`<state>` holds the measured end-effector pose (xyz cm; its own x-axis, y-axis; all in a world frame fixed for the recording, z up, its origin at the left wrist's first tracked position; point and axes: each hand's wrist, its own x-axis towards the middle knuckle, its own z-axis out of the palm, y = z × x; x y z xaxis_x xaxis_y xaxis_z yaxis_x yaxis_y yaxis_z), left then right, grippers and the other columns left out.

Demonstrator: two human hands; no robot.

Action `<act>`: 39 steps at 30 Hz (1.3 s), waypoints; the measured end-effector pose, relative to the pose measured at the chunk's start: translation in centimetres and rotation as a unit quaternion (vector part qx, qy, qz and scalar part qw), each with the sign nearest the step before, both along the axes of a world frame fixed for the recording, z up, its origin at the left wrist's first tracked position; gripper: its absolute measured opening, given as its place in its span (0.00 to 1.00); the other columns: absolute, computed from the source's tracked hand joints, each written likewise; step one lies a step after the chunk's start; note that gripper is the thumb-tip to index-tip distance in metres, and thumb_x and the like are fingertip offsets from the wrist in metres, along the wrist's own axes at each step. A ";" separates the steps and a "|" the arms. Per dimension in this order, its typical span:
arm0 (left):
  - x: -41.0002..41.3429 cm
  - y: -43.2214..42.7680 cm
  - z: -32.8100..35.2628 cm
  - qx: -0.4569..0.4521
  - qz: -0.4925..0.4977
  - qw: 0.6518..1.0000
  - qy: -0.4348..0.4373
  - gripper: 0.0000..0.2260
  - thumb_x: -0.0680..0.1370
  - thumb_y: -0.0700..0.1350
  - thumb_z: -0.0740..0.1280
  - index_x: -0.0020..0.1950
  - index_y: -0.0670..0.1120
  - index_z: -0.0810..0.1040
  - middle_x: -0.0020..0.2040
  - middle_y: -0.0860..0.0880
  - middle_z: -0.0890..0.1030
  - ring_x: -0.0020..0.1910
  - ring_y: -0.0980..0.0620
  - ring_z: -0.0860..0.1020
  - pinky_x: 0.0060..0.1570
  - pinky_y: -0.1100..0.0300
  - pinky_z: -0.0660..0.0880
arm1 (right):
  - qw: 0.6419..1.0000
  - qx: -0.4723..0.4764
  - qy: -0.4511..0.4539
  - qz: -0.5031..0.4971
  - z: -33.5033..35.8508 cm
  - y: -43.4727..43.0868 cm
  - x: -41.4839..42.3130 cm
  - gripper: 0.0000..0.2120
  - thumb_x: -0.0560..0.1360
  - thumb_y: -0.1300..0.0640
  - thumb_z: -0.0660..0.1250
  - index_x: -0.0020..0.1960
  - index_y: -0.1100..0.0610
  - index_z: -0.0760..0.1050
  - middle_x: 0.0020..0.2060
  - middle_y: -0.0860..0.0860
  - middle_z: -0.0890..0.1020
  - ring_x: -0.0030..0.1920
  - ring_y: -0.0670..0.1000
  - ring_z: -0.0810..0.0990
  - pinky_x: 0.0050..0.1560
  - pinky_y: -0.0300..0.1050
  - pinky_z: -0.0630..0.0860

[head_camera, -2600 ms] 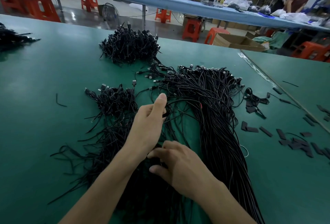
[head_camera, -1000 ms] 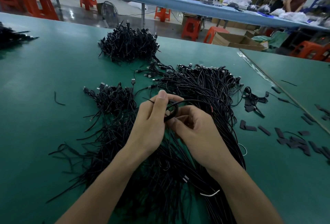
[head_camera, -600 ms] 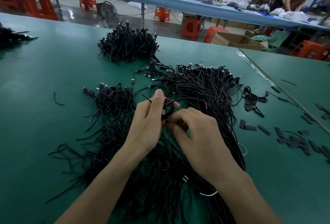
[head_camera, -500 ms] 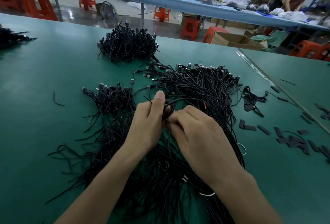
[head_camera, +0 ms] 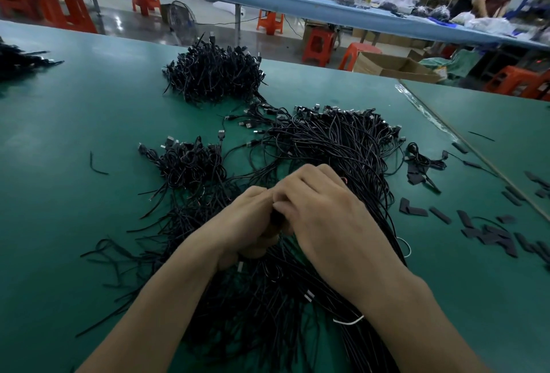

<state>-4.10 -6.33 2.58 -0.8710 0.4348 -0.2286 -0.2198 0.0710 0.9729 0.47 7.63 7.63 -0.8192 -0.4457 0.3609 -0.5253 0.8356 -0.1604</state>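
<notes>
Both my hands are closed on one black cable (head_camera: 276, 219). My left hand (head_camera: 250, 221) curls round it from beneath and my right hand (head_camera: 321, 212) folds over the top, so only a dark sliver of it shows in the gap between them. I hold it just above the middle of the green table (head_camera: 74, 122), over the loose cables (head_camera: 342, 149). I cannot see how tightly it is wound, but from the grip I judge I am partway through bunching this one into a small coil and have not yet set it down. As for the whole job, a fair share looks done. A dense far heap (head_camera: 214, 75) of wound bundles sits toward the back edge, and a smaller near heap (head_camera: 187, 161) lies just left of my hands, its plugs sticking out. What is left looks like the larger part — the loose cables fan out from a row of connectors ahead of me, run under both wrists and go on past the near edge of the view. Flat black strips (head_camera: 491, 235) lie scattered well to my right, and I cannot tell whether they belong to this work. After this piece, I expect many more of the same.
</notes>
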 end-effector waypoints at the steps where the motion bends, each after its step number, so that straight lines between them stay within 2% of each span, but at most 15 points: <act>1: 0.1 0.0 0.0 -0.008 0.006 1.000 -0.005 0.26 0.84 0.50 0.54 0.24 0.50 0.71 0.24 0.52 0.62 0.21 0.55 0.56 0.23 0.66 0.55 | 1.000 -0.014 -0.022 -0.005 0.0 0.2 -0.2 0.03 0.80 0.58 0.63 0.49 0.54 0.75 0.46 0.46 0.76 0.49 0.47 0.70 0.51 0.43 0.73; 4: 0.0 0.2 0.1 0.012 0.006 1.000 -0.018 0.28 0.82 0.55 0.53 0.24 0.51 0.73 0.26 0.51 0.58 0.23 0.52 0.53 0.24 0.64 0.53 | 0.994 -0.074 -0.077 -0.015 0.0 0.7 -0.7 0.04 0.81 0.56 0.63 0.48 0.52 0.74 0.43 0.44 0.76 0.47 0.46 0.72 0.51 0.45 0.73; 6: -0.1 0.0 0.3 0.043 -0.012 0.999 -0.030 0.30 0.81 0.64 0.52 0.25 0.50 0.75 0.27 0.50 0.57 0.25 0.52 0.52 0.26 0.62 0.52 | 0.987 -0.118 -0.104 -0.021 0.0 0.8 -0.8 0.04 0.80 0.56 0.64 0.46 0.51 0.75 0.42 0.44 0.76 0.45 0.46 0.74 0.49 0.47 0.74; 9: 0.0 -0.4 0.5 0.027 -0.079 0.997 0.002 0.29 0.75 0.73 0.55 0.29 0.52 0.76 0.27 0.52 0.59 0.23 0.54 0.54 0.22 0.66 0.54 | 0.978 -0.156 -0.138 -0.030 0.1 1.2 -1.1 0.06 0.80 0.55 0.65 0.44 0.51 0.75 0.39 0.44 0.77 0.41 0.45 0.77 0.45 0.46 0.75; 12: 0.1 -1.0 1.0 0.004 -0.160 0.985 0.059 0.12 0.74 0.51 0.74 0.33 0.53 0.75 0.27 0.54 0.65 0.22 0.56 0.61 0.22 0.65 0.58 | 0.973 -0.158 -0.165 -0.019 0.4 1.6 -1.3 0.06 0.79 0.55 0.67 0.44 0.49 0.77 0.39 0.44 0.79 0.41 0.43 0.77 0.43 0.43 0.75; 15: 0.4 -1.2 1.1 -0.018 -0.192 0.978 0.083 0.16 0.72 0.40 0.77 0.33 0.52 0.73 0.29 0.55 0.68 0.23 0.57 0.64 0.22 0.65 0.61 | 0.979 -0.131 -0.156 -0.015 0.2 1.6 -1.3 0.06 0.79 0.52 0.67 0.44 0.45 0.76 0.40 0.43 0.78 0.43 0.43 0.76 0.45 0.44 0.75; 18: 0.6 -1.0 1.0 -0.043 -0.174 0.980 0.080 0.14 0.76 0.39 0.74 0.36 0.47 0.71 0.28 0.52 0.65 0.23 0.54 0.58 0.22 0.63 0.56 | 0.982 -0.128 -0.139 -0.002 0.0 1.8 -1.3 0.03 0.78 0.50 0.68 0.50 0.44 0.76 0.41 0.41 0.76 0.43 0.41 0.74 0.46 0.39 0.72; 20: 0.6 -0.7 1.0 -0.060 -0.175 0.979 0.087 0.09 0.77 0.38 0.71 0.39 0.42 0.74 0.27 0.50 0.63 0.22 0.54 0.58 0.22 0.65 0.57 | 0.981 -0.116 -0.157 -0.008 -0.2 2.1 -1.6 0.14 0.76 0.47 0.70 0.60 0.44 0.75 0.42 0.40 0.76 0.41 0.39 0.73 0.45 0.37 0.70; 21: 0.6 -0.6 0.9 -0.067 -0.174 0.978 0.090 0.09 0.78 0.38 0.70 0.42 0.37 0.73 0.27 0.50 0.63 0.21 0.55 0.59 0.22 0.66 0.57 | 0.981 -0.106 -0.161 -0.013 -0.2 2.2 -1.6 0.15 0.75 0.47 0.71 0.61 0.44 0.75 0.42 0.40 0.75 0.40 0.39 0.72 0.46 0.38 0.71; 23: 0.6 -0.4 0.9 -0.077 -0.168 0.978 0.093 0.12 0.79 0.37 0.69 0.44 0.32 0.68 0.27 0.50 0.63 0.20 0.56 0.60 0.22 0.68 0.59 | 0.984 -0.097 -0.151 -0.014 -0.1 2.2 -1.6 0.08 0.75 0.48 0.72 0.54 0.45 0.79 0.42 0.41 0.76 0.41 0.40 0.74 0.46 0.42 0.75; 25: 0.6 -0.3 0.9 -0.080 -0.164 0.979 0.096 0.14 0.79 0.38 0.69 0.43 0.32 0.67 0.27 0.51 0.63 0.20 0.55 0.60 0.22 0.67 0.60 | 0.983 -0.116 -0.144 -0.010 -0.1 2.3 -1.5 0.02 0.75 0.51 0.72 0.46 0.47 0.80 0.41 0.42 0.78 0.41 0.41 0.77 0.45 0.45 0.78; 27: 0.6 -0.3 0.8 -0.076 -0.154 0.981 0.089 0.15 0.79 0.40 0.70 0.42 0.34 0.66 0.28 0.48 0.62 0.21 0.54 0.59 0.23 0.65 0.59 | 0.981 -0.127 -0.146 -0.010 0.0 2.3 -1.4 0.02 0.75 0.52 0.73 0.43 0.48 0.81 0.41 0.43 0.79 0.42 0.42 0.79 0.45 0.46 0.79; 31: 0.5 -0.1 0.5 -0.058 -0.146 0.984 0.083 0.14 0.78 0.41 0.72 0.40 0.38 0.70 0.29 0.48 0.62 0.21 0.54 0.58 0.23 0.65 0.58 | 0.986 -0.087 -0.143 -0.017 0.1 2.1 -1.5 0.04 0.78 0.50 0.68 0.45 0.48 0.79 0.43 0.42 0.76 0.44 0.44 0.77 0.48 0.49 0.78; 34: 0.3 0.0 0.5 -0.039 -0.114 0.991 0.065 0.07 0.78 0.45 0.71 0.40 0.49 0.77 0.29 0.50 0.64 0.24 0.54 0.58 0.23 0.63 0.57 | 0.989 -0.068 -0.125 -0.025 -0.2 2.0 -1.5 0.06 0.80 0.49 0.64 0.47 0.49 0.77 0.44 0.42 0.73 0.44 0.45 0.76 0.47 0.50 0.77; 39: 0.3 0.5 0.6 0.108 -0.025 0.993 -0.028 0.04 0.74 0.43 0.63 0.46 0.45 0.70 0.33 0.51 0.67 0.28 0.54 0.64 0.26 0.61 0.62 | 0.984 -0.158 -0.055 -0.064 -1.1 2.0 -1.6 0.05 0.80 0.53 0.64 0.48 0.52 0.78 0.45 0.43 0.75 0.44 0.45 0.76 0.47 0.46 0.76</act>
<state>-3.82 -5.85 3.16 -0.8354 0.5220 -0.1720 -0.2750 -0.1261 0.9531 -1.15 9.60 6.52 -0.9030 -0.2164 0.3711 -0.3841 0.7936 -0.4719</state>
